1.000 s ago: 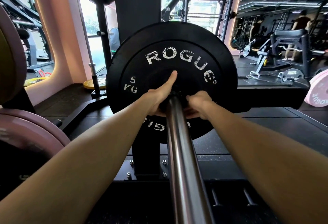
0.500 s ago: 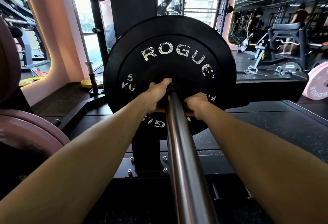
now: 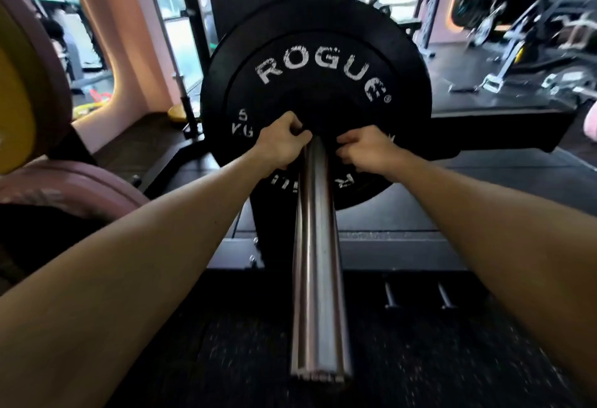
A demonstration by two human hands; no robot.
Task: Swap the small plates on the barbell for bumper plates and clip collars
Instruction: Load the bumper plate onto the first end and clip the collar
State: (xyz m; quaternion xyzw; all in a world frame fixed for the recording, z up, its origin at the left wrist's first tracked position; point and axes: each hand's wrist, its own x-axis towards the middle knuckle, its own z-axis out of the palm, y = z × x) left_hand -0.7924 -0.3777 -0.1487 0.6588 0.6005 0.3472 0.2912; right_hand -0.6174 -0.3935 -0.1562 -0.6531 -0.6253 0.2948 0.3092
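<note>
Here both hands sit at the hub of the black bumper plate (image 3: 315,97), one on each side of the barbell sleeve (image 3: 318,246). The left hand (image 3: 281,142) has its fingers curled in tight, knuckles against the plate's face just left of the sleeve; something dark seems pinched under its fingertips, but I cannot tell whether it is a collar or only the plate's hub. The right hand (image 3: 366,149) is likewise curled, its fingers tucked toward the sleeve from the right, and what they grasp is hidden in shadow. The plate stands upright on the sleeve, its flat face turned toward the camera, with white "ROGUE" lettering arcing over the hub and a "5 KG" mark to the left of the hub. The sleeve's long axis runs from the plate straight toward the viewer, its blurred free end (image 3: 319,375) nearest the camera, and the whole polished length between that end and the hands is bare. To the left of the plate, pink and yellow plates (image 3: 35,91) are stored close by, near the left forearm. Behind the plate rises a dark rack upright (image 3: 223,3). Below the sleeve lies dark rubber flooring (image 3: 436,359), and to the right of the plate the floor stretches open toward blurred gym machines (image 3: 517,52).
</note>
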